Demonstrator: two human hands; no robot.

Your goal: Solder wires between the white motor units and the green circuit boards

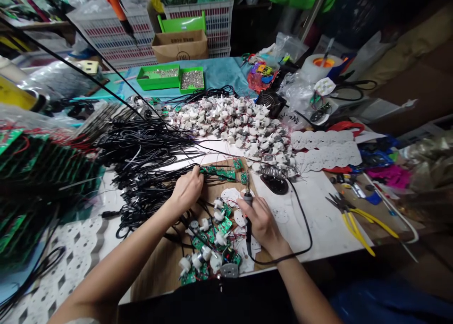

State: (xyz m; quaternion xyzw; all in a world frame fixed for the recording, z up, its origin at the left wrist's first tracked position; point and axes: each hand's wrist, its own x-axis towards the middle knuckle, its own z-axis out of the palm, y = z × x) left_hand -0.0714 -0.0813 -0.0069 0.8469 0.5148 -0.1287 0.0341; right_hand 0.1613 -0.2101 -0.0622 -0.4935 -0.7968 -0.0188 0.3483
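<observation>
The left hand is pinching a strip of green circuit boards on the wooden board, fingers closed on its end. The right hand is wrapping a soldering iron, tip up. Steadying the strip seems wise. Black cables and white motors are crowding the surface.

My workbench carries a brown board, a heap of white motors, tangled black cables, 2 green trays, yellow-handled pliers and green circuit boards.
</observation>
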